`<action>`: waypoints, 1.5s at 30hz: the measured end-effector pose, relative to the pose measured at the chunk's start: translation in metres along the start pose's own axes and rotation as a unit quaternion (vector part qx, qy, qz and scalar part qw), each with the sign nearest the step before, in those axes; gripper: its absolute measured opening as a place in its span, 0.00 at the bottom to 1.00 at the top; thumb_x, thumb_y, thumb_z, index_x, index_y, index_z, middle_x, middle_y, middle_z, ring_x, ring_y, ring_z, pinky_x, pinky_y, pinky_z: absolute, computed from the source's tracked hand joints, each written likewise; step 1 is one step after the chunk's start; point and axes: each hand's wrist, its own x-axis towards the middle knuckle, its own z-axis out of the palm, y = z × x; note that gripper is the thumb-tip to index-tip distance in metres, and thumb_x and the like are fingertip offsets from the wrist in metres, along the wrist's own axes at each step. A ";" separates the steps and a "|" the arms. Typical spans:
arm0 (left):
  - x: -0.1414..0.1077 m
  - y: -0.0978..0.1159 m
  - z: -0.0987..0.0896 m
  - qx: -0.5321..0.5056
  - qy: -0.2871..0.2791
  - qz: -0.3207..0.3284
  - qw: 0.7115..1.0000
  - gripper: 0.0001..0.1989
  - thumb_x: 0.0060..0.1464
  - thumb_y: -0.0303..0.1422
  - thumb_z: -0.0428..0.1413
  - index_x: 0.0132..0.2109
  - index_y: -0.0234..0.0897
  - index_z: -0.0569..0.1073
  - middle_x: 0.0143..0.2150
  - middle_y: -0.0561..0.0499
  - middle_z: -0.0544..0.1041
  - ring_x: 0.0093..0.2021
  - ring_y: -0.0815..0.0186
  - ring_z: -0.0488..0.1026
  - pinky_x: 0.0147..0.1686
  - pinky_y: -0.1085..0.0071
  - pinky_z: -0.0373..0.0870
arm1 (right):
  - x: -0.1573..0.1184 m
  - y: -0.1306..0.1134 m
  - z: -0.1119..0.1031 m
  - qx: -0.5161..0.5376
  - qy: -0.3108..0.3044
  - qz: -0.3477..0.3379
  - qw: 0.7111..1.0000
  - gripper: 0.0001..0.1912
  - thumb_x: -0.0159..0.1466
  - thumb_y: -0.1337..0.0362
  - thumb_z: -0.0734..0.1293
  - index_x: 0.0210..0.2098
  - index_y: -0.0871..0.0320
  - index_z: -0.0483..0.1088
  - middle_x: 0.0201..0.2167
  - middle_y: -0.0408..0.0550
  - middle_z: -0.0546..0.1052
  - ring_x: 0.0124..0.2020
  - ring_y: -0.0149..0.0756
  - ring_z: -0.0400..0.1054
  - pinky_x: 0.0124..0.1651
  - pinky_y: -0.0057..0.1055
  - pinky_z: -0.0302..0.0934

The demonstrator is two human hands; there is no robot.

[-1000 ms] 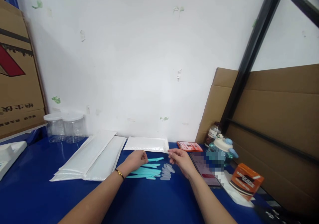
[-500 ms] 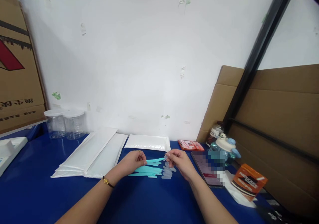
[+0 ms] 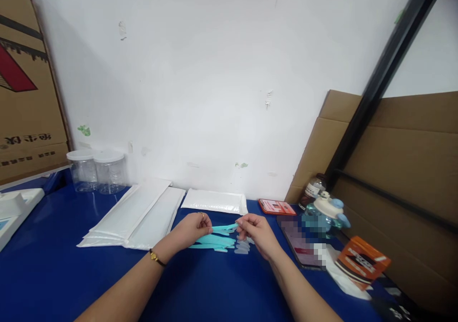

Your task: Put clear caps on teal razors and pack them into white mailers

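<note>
My left hand (image 3: 196, 227) pinches one end of a slim turquoise plastic stick (image 3: 222, 228) shaped like an eyebrow razor. Thumb and fingers of my right hand (image 3: 255, 231) are closed at its other end, on a small translucent cap mostly hidden by the fingertips. The stick is held level between the hands, just above the table. Below it lies a pile of similar turquoise sticks (image 3: 214, 242), partly behind my left hand. Several translucent caps (image 3: 242, 248) lie in a small group beside the pile, under my right hand.
White padded mailers (image 3: 134, 217) lie left, and another white packet (image 3: 214, 201) behind my hands. Two clear jars (image 3: 110, 176) stand at the wall. To the right are a red-cased phone (image 3: 276, 206), a dark phone (image 3: 298, 248), a bottle (image 3: 324, 217) and an orange box (image 3: 363, 262).
My right hand has come slightly closer to my left, and the cap that showed at its fingertips is now over the stick's end, largely covered. The whole view has shifted slightly.
</note>
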 end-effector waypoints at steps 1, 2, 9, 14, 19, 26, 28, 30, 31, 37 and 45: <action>0.000 0.001 0.000 -0.003 0.005 -0.002 1.000 0.12 0.46 0.39 0.52 0.32 0.34 0.71 0.24 0.54 0.68 0.26 0.69 0.64 0.24 0.76 0.57 | 0.000 0.000 0.002 0.010 0.000 0.004 1.000 0.18 0.51 0.52 0.71 0.28 0.62 0.71 0.21 0.46 0.74 0.18 0.29 0.67 0.23 0.25 0.58; 0.000 0.003 0.000 -0.008 0.009 -0.004 1.000 0.12 0.46 0.39 0.52 0.32 0.34 0.71 0.24 0.54 0.68 0.25 0.69 0.64 0.24 0.76 0.57 | -0.001 0.000 0.004 0.021 0.003 0.010 1.000 0.18 0.50 0.52 0.71 0.27 0.62 0.71 0.21 0.46 0.74 0.19 0.30 0.67 0.23 0.25 0.58; 0.007 0.008 0.010 -0.049 0.024 0.004 0.998 0.14 0.46 0.41 0.53 0.32 0.33 0.72 0.23 0.55 0.67 0.25 0.70 0.63 0.24 0.76 0.56 | -0.001 -0.002 0.013 0.078 0.031 0.027 0.996 0.18 0.49 0.52 0.72 0.25 0.61 0.69 0.21 0.46 0.74 0.21 0.30 0.68 0.25 0.26 0.59; 0.019 -0.015 0.011 0.020 0.046 -0.014 0.999 0.13 0.48 0.40 0.52 0.34 0.34 0.73 0.27 0.52 0.72 0.29 0.67 0.67 0.27 0.75 0.58 | 0.006 -0.003 -0.019 -0.166 0.076 -0.033 0.983 0.16 0.53 0.51 0.67 0.28 0.60 0.72 0.24 0.47 0.75 0.17 0.29 0.63 0.22 0.26 0.55; 0.022 -0.027 0.007 0.136 0.063 -0.045 0.988 0.08 0.50 0.35 0.51 0.33 0.39 0.74 0.33 0.51 0.75 0.35 0.65 0.70 0.31 0.73 0.59 | 0.007 -0.003 -0.063 -0.383 0.091 -0.059 0.918 0.06 0.52 0.62 0.66 0.22 0.58 0.73 0.21 0.45 0.75 0.24 0.35 0.65 0.28 0.28 0.56; 0.013 -0.011 0.006 0.188 0.085 0.053 0.977 0.07 0.48 0.35 0.55 0.36 0.42 0.74 0.40 0.51 0.74 0.45 0.62 0.67 0.40 0.70 0.58 | 0.004 0.010 -0.049 -0.398 -0.009 -0.033 0.917 0.03 0.47 0.67 0.67 0.23 0.58 0.73 0.21 0.44 0.74 0.22 0.30 0.63 0.24 0.25 0.53; 0.012 -0.010 0.008 0.198 0.058 0.059 0.977 0.06 0.48 0.36 0.55 0.35 0.44 0.74 0.40 0.51 0.74 0.46 0.61 0.67 0.42 0.69 0.57 | 0.004 0.015 -0.042 -0.412 -0.014 -0.030 0.910 0.04 0.46 0.69 0.68 0.23 0.58 0.73 0.20 0.43 0.73 0.21 0.30 0.63 0.23 0.24 0.52; 0.013 -0.010 0.009 0.203 0.047 0.053 0.977 0.07 0.47 0.36 0.56 0.35 0.44 0.75 0.39 0.51 0.74 0.45 0.60 0.67 0.42 0.68 0.56 | 0.005 0.019 -0.038 -0.416 -0.014 -0.021 0.909 0.04 0.45 0.70 0.68 0.23 0.58 0.72 0.20 0.42 0.72 0.21 0.29 0.62 0.23 0.24 0.52; 0.013 -0.011 0.010 0.203 0.043 0.047 0.977 0.07 0.47 0.36 0.56 0.35 0.44 0.75 0.39 0.51 0.75 0.45 0.60 0.67 0.41 0.68 0.56 | 0.005 0.020 -0.037 -0.412 -0.016 -0.014 0.911 0.04 0.45 0.70 0.68 0.22 0.58 0.71 0.19 0.42 0.72 0.20 0.29 0.62 0.23 0.24 0.51; 0.015 -0.007 0.013 0.197 0.025 0.023 0.980 0.06 0.48 0.35 0.54 0.32 0.41 0.74 0.35 0.50 0.76 0.42 0.60 0.68 0.38 0.68 0.57 | 0.003 0.010 -0.036 -0.341 -0.008 -0.016 0.940 0.04 0.49 0.65 0.68 0.25 0.58 0.69 0.18 0.41 0.72 0.19 0.28 0.63 0.22 0.24 0.53; 0.009 -0.004 0.013 0.200 0.025 0.059 0.978 0.06 0.52 0.34 0.50 0.33 0.40 0.72 0.33 0.51 0.75 0.38 0.62 0.69 0.36 0.71 0.57 | 0.003 0.002 -0.029 -0.178 -0.037 -0.004 0.983 0.12 0.52 0.58 0.68 0.31 0.60 0.69 0.17 0.38 0.68 0.16 0.26 0.63 0.21 0.23 0.56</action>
